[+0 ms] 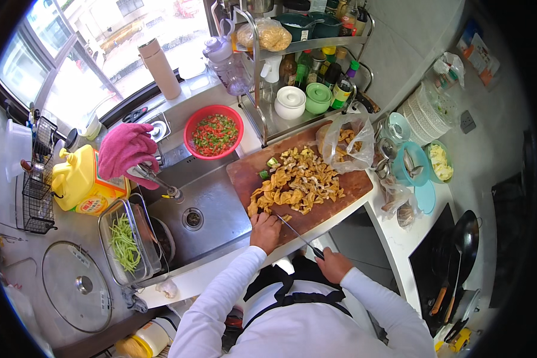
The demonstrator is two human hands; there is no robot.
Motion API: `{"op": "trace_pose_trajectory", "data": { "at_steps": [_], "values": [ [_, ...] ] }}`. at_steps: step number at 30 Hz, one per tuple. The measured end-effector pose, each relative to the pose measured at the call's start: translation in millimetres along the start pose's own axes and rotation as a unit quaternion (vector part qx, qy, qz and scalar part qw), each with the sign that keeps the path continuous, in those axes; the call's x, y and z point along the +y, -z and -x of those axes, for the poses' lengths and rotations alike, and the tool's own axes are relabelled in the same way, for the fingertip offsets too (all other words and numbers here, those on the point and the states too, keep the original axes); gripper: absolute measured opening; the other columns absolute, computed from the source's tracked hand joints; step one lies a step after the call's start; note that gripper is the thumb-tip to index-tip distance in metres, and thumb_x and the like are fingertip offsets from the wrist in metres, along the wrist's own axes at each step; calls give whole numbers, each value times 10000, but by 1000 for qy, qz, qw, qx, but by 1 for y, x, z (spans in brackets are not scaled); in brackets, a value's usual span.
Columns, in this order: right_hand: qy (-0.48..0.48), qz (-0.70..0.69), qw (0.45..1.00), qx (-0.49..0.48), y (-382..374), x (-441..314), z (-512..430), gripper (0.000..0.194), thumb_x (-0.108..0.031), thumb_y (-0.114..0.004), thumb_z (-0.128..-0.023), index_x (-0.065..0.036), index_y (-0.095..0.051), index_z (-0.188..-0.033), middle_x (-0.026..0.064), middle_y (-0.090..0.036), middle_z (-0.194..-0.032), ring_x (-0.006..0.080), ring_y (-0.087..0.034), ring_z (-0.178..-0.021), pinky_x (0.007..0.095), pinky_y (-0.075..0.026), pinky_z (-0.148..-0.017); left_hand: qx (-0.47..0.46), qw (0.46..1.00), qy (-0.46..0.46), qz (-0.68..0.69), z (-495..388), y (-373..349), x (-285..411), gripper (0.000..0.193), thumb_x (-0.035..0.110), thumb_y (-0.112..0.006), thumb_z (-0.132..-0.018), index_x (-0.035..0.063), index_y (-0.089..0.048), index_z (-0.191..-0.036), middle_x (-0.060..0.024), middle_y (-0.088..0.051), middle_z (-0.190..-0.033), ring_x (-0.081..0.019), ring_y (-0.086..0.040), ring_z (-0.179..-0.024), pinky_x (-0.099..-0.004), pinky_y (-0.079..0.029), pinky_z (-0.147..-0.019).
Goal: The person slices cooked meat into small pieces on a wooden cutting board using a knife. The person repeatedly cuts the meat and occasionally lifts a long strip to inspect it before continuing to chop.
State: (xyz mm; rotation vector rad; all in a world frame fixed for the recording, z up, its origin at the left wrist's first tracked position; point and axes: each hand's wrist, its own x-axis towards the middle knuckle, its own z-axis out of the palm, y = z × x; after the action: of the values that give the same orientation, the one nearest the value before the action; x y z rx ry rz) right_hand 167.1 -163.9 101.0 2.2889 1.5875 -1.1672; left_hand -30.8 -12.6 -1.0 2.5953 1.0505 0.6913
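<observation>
My left hand [266, 232] presses on the end piece of a pile of brown, folded food pieces [291, 183] on a reddish wooden cutting board [353, 197]. In my right hand [335, 265] is the black handle of a kitchen knife [297, 235]; its blade points up and left, its tip close to my left fingers. Small cut pieces lie at the board's middle and right, larger uncut-looking ones at the left. Green vegetable chunks [268, 168] lie at the pile's upper left. An open clear plastic bag [355, 152] with more brown pieces rests on the board's upper right.
Left of the board is a steel sink [219, 210] with a faucet [172, 193]. A red bowl of chopped peppers [214, 132] stands behind it. Green strips fill a glass container [125, 250]. A blue bowl [409, 165] stands at the right, near a wok [467, 241]. A condiment rack [259, 89] rises behind.
</observation>
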Motion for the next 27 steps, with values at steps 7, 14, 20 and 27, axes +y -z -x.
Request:
{"op": "trace_pose_trajectory", "data": {
  "at_steps": [7,14,20,27],
  "values": [
    [17,3,1000,25,-13,17,-35,451,-436,-517,-1007,3,-533,-1107,282,-701,-948,474,-676,-901,550,-528,-810,-3,1000,-9,-2,2,9,0,189,155,-609,-823,91,-718,-963,-42,-689,-1027,-232,-568,-1027,-441,-370,-980],
    [61,-42,994,74,8,91,-34,455,-464,-571,-982,-12,-588,-1034,280,-692,-881,490,-664,-855,553,-528,-780,35,999,19,7,-19,4,7,173,126,-611,-826,91,-704,-968,-58,-699,-971,-252,-584,-1000,-442,-386,-944],
    [66,-38,993,88,10,86,-43,431,-450,-581,-978,-23,-594,-1037,269,-692,-877,483,-662,-855,547,-524,-786,28,999,12,16,-40,-18,41,161,129,-634,-809,94,-695,-954,-64,-705,-988,-260,-608,-958,-440,-398,-927],
    [77,-102,989,68,8,74,-23,422,-439,-568,-985,-21,-569,-1045,267,-695,-908,480,-662,-878,547,-522,-783,64,994,59,63,-20,22,20,337,82,-746,-756,100,-673,-1084,-84,-660,-1175,-296,-605,-1071,-442,-397,-956]
  ]
}}
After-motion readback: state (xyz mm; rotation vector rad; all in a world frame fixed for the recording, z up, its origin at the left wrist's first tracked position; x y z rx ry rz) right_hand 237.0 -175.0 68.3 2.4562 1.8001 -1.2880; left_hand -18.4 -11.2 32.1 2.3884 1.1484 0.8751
